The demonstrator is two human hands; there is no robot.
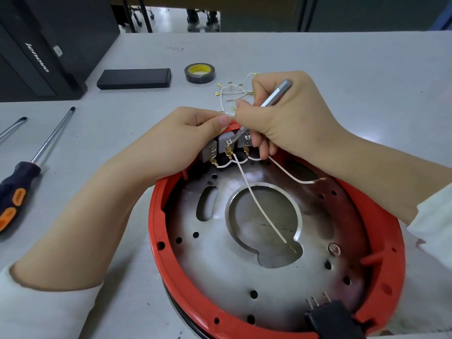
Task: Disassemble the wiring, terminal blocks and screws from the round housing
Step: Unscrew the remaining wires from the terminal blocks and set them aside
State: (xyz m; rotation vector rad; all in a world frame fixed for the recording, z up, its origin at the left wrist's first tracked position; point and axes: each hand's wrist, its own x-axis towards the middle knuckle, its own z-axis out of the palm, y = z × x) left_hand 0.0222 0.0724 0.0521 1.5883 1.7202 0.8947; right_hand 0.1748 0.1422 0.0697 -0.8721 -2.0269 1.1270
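Working at the terminal blocks on the red round housing's upper rim, the right hand is gripping a grey tool while the left hand is pinching the rim; prying a connector free likely comes next.

Workshop bench, grey worktable, screwdrivers, insulating tape roll, black computer tower

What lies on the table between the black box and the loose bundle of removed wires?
In the head view, a roll of black tape sits between the black box and the removed wires; otherwise bare table.
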